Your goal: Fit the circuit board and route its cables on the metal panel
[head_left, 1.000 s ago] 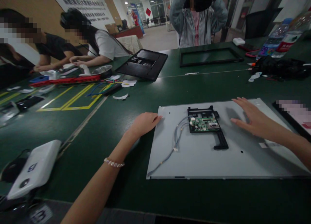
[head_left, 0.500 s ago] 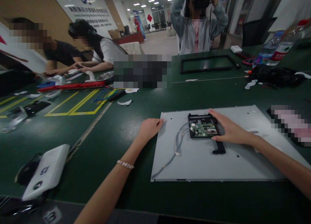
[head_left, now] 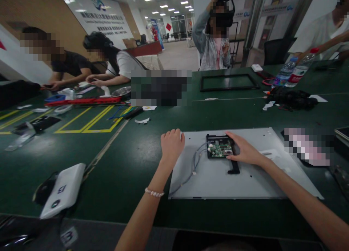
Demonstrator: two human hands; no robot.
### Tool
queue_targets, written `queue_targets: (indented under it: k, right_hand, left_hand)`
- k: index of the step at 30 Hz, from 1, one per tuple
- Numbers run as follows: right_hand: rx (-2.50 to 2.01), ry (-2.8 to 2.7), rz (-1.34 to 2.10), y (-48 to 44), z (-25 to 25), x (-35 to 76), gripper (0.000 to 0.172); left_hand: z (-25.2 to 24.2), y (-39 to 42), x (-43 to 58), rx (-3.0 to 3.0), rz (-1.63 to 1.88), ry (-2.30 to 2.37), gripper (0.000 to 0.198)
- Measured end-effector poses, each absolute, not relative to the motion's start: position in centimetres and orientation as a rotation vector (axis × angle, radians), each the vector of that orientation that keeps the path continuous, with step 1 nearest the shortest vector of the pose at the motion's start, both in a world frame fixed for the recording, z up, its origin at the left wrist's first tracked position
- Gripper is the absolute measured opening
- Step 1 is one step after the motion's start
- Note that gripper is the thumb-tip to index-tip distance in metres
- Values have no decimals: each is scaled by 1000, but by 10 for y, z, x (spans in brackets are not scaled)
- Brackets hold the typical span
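A flat grey metal panel [head_left: 245, 178] lies on the green table in front of me. A black plastic bracket [head_left: 234, 167] with a small green circuit board [head_left: 218, 150] sits on it, and grey cables [head_left: 195, 162] trail from the board toward the panel's near left corner. My left hand [head_left: 171, 145] is curled, fingers closed on the panel's far left corner. My right hand [head_left: 242, 151] grips the right side of the bracket, thumb and fingers around its edge.
A white device [head_left: 64, 189] lies near left. An empty black frame [head_left: 229, 82] and water bottles [head_left: 290, 72] stand at the back. A black bundle [head_left: 291, 97] lies right. Yellow tape lines [head_left: 89, 122], a red bar [head_left: 84, 100] and seated people are at left; another person stands behind.
My right hand moved left across the panel and closed on the bracket with the circuit board. My left hand curled tighter on the panel's corner. The view tilted upward.
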State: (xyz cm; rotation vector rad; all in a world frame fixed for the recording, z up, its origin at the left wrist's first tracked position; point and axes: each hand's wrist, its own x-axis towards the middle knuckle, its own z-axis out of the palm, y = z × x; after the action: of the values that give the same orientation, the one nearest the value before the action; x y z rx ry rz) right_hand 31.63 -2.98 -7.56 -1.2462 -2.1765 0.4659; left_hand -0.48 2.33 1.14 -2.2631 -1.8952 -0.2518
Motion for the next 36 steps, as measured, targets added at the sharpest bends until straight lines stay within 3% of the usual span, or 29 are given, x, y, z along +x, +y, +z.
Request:
queue_targets:
  k: [3, 8, 14, 24, 30, 34, 36]
  right_hand:
    - [-1242, -2170, 467, -31, -74, 315, 98]
    - [-1253, -2171, 466, -32, -73, 315, 97]
    - [-1257, -2163, 492, -32, -72, 312, 91]
    - [-1264, -2155, 491, -34, -72, 313, 90]
    - [-1252, -2159, 525, -28, -64, 310, 87]
    - [-1237, -1868, 562, -61, -39, 321, 61]
    - [-1208, -1687, 778, -114, -35, 337, 46]
  left_hand:
    - [18, 18, 26, -2448, -569, -1841, 33]
    - [-11, 27, 45, -3076, -759, -1471, 56]
    - [-38, 30, 34, -3415, -645, -1355, 78]
    - [-40, 24, 34, -3324, -375, -1210, 101]
    - [-34, 24, 45, -3298, -364, -1323, 79]
    - [11, -9, 26, -3166, -559, -1546, 69]
    - [34, -56, -8, -3097, -733, -1690, 59]
